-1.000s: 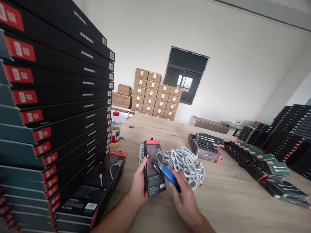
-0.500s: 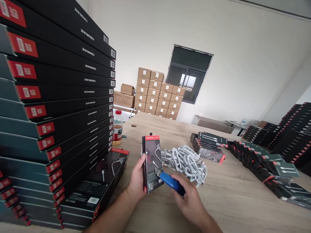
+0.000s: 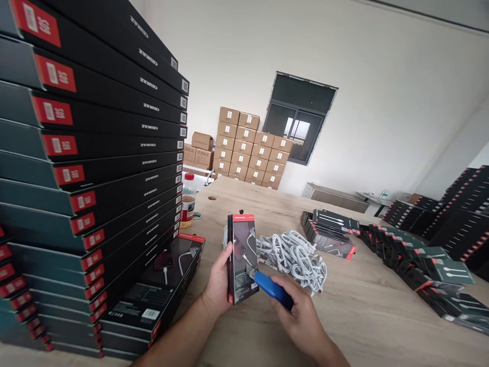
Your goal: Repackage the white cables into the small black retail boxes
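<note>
My left hand (image 3: 219, 283) is closed around the side of a slim black-and-red cable box (image 3: 244, 247), held upright above the table with its printed back facing me. A blue-handled scraper (image 3: 272, 289) sits in my right hand (image 3: 300, 308), the fingers wrapped round its handle. Its flat metal tip lies against the lower part of the box face. Whether the tip presses or only rests there, I cannot tell. Just behind the box, a heap of pale grey cables (image 3: 294, 257) lies on the table.
Tall stacks of black boxes (image 3: 114, 188) rise close on my left, with more flat boxes (image 3: 153, 290) at their foot. A red-capped bottle (image 3: 187, 201) stands beyond. To the right lie a pile of cable boxes (image 3: 332, 232) and a row of boxes (image 3: 416, 260) on the wooden table (image 3: 359, 300).
The view has shifted slightly, so everything sits a little further right. The scraper tip stays at the lower part of the box, and both hands keep their hold.
</note>
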`<state>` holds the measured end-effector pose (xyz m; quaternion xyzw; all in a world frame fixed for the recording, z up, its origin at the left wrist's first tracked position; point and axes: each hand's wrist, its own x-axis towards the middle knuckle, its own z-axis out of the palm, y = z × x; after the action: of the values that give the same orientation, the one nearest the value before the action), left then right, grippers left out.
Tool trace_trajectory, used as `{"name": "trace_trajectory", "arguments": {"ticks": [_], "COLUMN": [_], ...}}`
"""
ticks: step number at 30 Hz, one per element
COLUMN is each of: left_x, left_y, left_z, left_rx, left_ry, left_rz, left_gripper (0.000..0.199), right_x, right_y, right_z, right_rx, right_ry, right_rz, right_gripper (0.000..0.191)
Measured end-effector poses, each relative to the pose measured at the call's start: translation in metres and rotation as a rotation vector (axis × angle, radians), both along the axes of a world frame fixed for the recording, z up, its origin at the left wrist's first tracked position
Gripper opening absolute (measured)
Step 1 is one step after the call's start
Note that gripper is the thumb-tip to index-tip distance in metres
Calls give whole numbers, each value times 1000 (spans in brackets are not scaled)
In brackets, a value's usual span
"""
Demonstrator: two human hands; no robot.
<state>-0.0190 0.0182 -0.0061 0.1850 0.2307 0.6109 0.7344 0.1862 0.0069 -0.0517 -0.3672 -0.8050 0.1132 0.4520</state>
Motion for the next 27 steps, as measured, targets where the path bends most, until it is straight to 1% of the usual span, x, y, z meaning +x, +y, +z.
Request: {"name": "trace_trajectory", "arguments": {"ticks": [5,9,12,15,17,21,24,27], "left_x": [0,1,6,14,18,16,10,9], "left_y": [1,0,-2,-6,-8,-7,-6,-7], "left_z": [1,1,-2,-7,-9,-10,-10,-12], "left_rx": [9,-11,-55,-120,-164,-207,-229,-247], "left_ry": [4,35,99,154,192,247,265,290], "left_rz": [6,-1,-85,-245,-321,-380,-426,-439], "left_gripper": [44,49,53,58,63,69,71,70], "right_x": [1,-1,-3,-4,-2,1,2,0], "right_y": [0,-1,-2,-2,-2,-3,-2,-1], "right_z": [0,2,4,6,7,7,5,0], "right_rx": [-20,7,41,81,103,138,158,127], "right_ry": [-7,-24,-37,1,15,-27,-47,-23], "right_rz": [-2,3,-27,-99,-150,-204,-229,-234], "right_gripper": [36,33,33,32,31,32,32,32]}}
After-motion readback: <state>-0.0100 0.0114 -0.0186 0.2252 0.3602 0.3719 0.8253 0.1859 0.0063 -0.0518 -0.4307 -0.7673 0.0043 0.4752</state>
